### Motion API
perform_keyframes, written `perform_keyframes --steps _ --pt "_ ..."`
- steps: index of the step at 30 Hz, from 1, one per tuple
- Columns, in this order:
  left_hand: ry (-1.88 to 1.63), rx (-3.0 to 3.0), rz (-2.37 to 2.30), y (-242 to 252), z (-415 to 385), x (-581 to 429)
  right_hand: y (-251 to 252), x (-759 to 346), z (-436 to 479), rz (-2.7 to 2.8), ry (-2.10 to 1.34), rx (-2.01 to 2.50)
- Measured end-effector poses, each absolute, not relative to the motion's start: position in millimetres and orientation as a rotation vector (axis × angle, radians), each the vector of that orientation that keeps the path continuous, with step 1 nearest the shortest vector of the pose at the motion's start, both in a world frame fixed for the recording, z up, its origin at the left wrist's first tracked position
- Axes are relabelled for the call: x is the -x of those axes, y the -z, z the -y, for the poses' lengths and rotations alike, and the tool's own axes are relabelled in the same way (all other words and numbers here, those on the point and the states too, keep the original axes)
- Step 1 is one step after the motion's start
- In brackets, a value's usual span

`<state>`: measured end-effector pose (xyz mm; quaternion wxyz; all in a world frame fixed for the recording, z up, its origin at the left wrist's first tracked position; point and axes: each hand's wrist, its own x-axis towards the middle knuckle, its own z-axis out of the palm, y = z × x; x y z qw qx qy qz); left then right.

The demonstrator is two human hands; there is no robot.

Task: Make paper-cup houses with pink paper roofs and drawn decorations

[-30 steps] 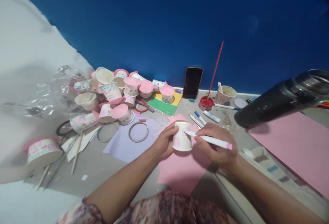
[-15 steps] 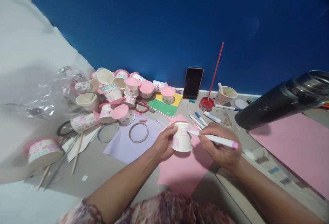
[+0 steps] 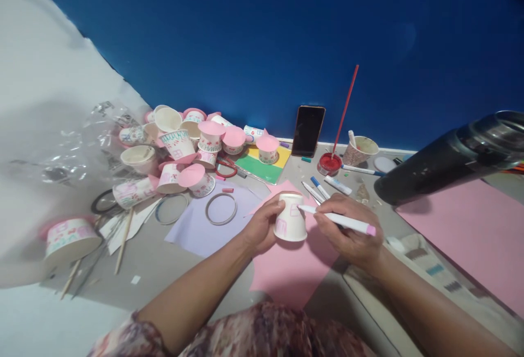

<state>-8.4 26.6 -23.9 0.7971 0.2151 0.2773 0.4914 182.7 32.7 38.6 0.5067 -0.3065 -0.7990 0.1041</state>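
Note:
My left hand [image 3: 264,227] is closed around a white paper cup [image 3: 291,225], held upside down with its wide rim at the bottom. Pink-purple lines on the cup form a small window and a door-like shape. In my right hand [image 3: 347,231] is a white marker [image 3: 339,220] with a pink end, gripped like a pen. Its tip meets the cup's side at the window drawing, or sits very close to it. Beneath both hands lies a sheet of pink paper [image 3: 282,278] with cut, curved edges.
Decorated paper cups with pink tops [image 3: 192,177] crowd the left side. Tape rings [image 3: 221,208] rest on purple paper [image 3: 190,237]. A phone [image 3: 308,131] leans against the blue wall, beside a red pot [image 3: 328,165] with a stick. A dark flask [image 3: 442,163] stands right, by a cloth [image 3: 426,259].
The marker tip has shifted slightly left onto the window drawing, and my right hand has moved a little with it. My left hand still grips the cup.

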Motion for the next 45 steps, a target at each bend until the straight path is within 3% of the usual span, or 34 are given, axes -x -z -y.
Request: perform_keyframes --steps 45 --pt "-1.065 -0.451 -0.622 26.9 -27.1 9.1 -37.9 -180.6 -30.1 1.952 -0.318 0.649"
